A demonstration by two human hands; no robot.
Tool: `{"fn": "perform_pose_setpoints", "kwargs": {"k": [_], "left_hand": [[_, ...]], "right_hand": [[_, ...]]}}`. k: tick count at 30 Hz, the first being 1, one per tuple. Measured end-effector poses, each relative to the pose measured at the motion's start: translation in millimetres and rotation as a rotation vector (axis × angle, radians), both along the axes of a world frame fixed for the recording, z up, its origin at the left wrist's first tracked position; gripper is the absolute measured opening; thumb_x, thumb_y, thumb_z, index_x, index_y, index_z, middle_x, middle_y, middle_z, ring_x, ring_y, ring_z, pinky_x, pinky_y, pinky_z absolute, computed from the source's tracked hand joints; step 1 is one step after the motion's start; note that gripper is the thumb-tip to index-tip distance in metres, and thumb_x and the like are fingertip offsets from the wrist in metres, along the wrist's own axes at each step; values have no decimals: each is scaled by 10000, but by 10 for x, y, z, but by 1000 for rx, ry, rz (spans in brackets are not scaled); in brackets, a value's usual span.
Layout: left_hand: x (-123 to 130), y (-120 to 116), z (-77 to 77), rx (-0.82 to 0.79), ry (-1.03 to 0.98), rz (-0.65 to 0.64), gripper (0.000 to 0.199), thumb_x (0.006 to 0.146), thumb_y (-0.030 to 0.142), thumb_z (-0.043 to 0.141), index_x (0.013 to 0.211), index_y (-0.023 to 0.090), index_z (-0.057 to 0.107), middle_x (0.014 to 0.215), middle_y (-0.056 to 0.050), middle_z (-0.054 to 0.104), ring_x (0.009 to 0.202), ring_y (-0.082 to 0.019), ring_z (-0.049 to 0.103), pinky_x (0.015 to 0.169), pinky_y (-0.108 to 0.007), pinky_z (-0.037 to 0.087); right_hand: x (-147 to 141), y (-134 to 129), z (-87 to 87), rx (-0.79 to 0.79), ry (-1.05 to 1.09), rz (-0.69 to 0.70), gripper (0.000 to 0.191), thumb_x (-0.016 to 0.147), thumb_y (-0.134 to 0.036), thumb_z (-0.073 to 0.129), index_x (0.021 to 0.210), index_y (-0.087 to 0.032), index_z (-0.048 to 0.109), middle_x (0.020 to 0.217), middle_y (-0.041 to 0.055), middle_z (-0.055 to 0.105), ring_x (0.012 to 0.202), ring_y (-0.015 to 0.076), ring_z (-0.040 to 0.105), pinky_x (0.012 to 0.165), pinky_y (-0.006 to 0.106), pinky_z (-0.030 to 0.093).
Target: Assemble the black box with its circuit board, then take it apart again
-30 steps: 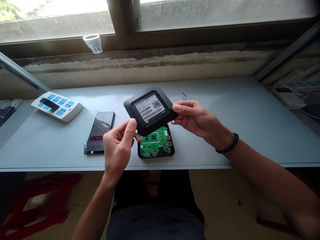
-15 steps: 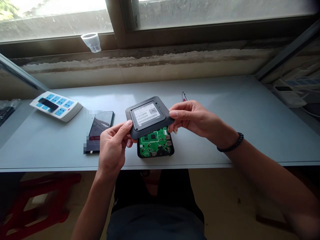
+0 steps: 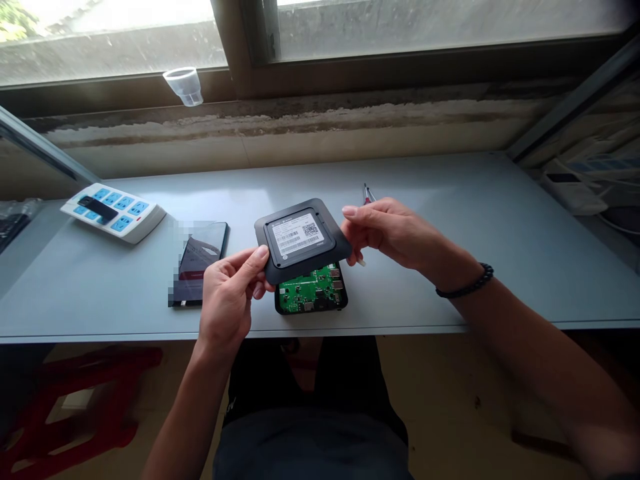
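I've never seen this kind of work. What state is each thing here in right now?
Black square plastic cover: held above the board, white barcode label up.
Green circuit board: uncovered, inside a black base.
Left hand: gripping the cover's lower edge.
Right hand: pinching the cover's right corner.
White power strip with blue sockets: lying on the desk.
Black smartphone: lying flat, partly blurred.

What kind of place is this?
It looks like a small repair desk by a window: a green circuit board, its black cover held up, and a power strip with blue sockets.
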State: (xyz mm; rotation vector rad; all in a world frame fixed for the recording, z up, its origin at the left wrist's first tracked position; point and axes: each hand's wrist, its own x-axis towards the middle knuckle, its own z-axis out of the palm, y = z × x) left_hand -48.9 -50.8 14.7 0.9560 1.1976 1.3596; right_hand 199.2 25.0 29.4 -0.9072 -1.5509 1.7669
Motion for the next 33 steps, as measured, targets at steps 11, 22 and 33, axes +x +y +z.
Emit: {"fn": "perform_pose_setpoints", "kwargs": {"k": [11,22,33], "left_hand": [[21,-69,4,-2,73,-28,250,801,382,864,765,140,811,557,-1,585,491,-58,447,460,-186,312],[-35,-117,-51,61,239,-177,360,967,370,730,671,167,701,577,24,545,548,-73,453,522,-202,363],[-8,-104,-69,57,299,-198,317,959,355,733,704,167,709,610,18,567,562,-81,491,525,-197,392]], "right_hand": [[21,-37,50,370,-89,-199,551,899,-673,701,628,-193,700,655,48,677,567,122,616,519,283,467],[92,-27,-60,1009,-391,-66,855,768,-716,806,1377,-160,576,1393,165,636,1313,313,603,1104,509,535],[48,-96,-149,1204,-540,193,1024,854,-681,735,1608,-153,286,1544,205,503,1488,380,430,1211,590,453]]}}
